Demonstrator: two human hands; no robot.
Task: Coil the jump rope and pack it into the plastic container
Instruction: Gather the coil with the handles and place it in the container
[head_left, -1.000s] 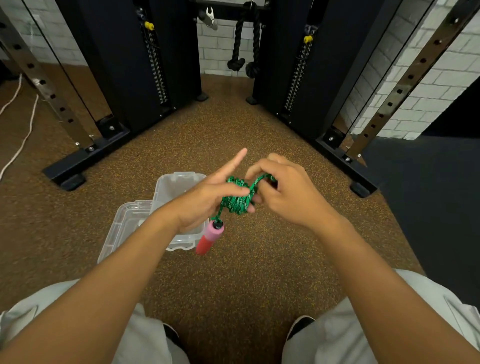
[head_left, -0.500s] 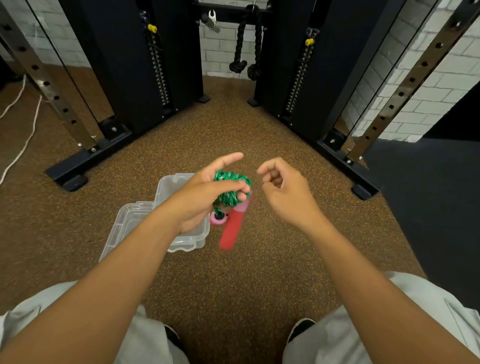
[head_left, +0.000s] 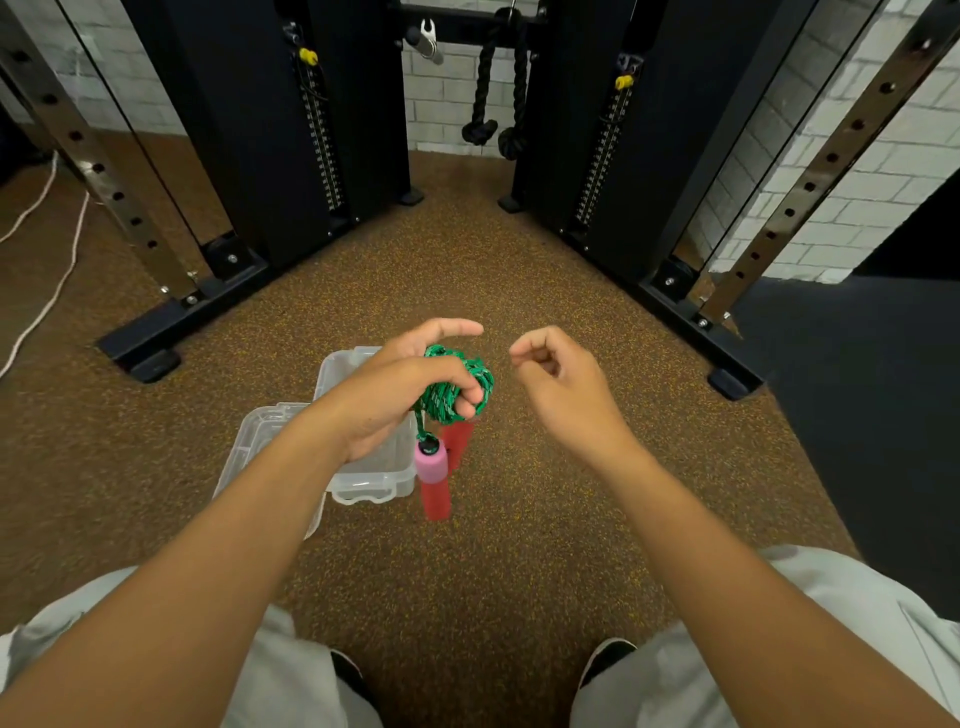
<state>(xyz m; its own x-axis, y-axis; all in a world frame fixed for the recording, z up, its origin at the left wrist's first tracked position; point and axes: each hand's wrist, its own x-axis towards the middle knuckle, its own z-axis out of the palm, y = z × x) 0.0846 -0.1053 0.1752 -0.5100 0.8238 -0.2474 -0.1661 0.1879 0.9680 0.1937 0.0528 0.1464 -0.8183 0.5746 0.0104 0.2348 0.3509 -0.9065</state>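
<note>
My left hand (head_left: 400, 395) grips a tight coil of green jump rope (head_left: 457, 382), thumb across the bundle and index finger pointing out. Two handles hang below the coil: a pink-and-red one (head_left: 432, 480) in front and a red one (head_left: 457, 441) partly behind it. My right hand (head_left: 561, 387) hovers just right of the coil with fingers loosely curled, holding nothing. The clear plastic container (head_left: 371, 475) stands open on the floor under my left hand, its lid (head_left: 254, 436) lying flat to its left.
Black cable-machine columns (head_left: 270, 130) and their base feet (head_left: 150, 358) flank the brown speckled floor ahead. A black rope attachment (head_left: 493, 124) hangs at the back. A white cord (head_left: 47, 291) lies at far left. Dark matting (head_left: 872, 415) is at right. My knees and shoes fill the bottom.
My right hand let go of the rope and drew away to the right. The second handle dropped to hang beside the first. My left hand keeps holding the coil.
</note>
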